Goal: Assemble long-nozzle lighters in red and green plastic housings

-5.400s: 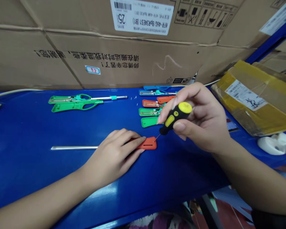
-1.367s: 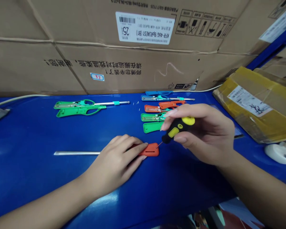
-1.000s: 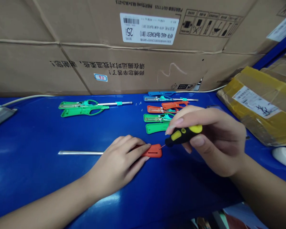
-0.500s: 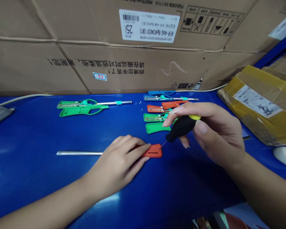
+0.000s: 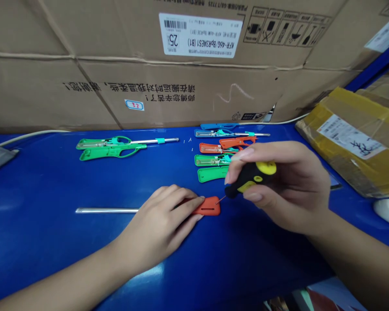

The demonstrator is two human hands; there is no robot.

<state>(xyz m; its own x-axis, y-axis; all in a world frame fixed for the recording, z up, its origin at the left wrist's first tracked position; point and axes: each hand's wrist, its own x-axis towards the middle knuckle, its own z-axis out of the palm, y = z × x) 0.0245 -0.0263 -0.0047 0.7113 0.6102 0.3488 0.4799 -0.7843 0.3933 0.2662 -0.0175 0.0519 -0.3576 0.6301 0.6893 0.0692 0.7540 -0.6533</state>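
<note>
My left hand [image 5: 167, 216] is closed over an orange long-necked lighter [image 5: 210, 206] lying on the blue tabletop. Its metal tube [image 5: 106, 211] sticks out to the left, and the slotted end of its handle shows to the right of my fingers. The middle of the lighter is hidden under the hand. Between the thumb and fingers of my right hand [image 5: 288, 185] is a black and yellow screwdriver [image 5: 243, 183], tilted down to the left. Its thin tip meets the orange handle near the end.
Opened lighters lie further back: a green one [image 5: 110, 149] at left, and blue [image 5: 214, 133], orange [image 5: 210, 148] and green [image 5: 210, 160] ones behind my right hand. A large cardboard box [image 5: 149, 95] walls the back. A taped parcel [image 5: 353, 142] sits at right.
The screwdriver handle has turned in my right hand, so more yellow shows, and my thumb has shifted left along it. My left hand and the orange lighter stay in place.
</note>
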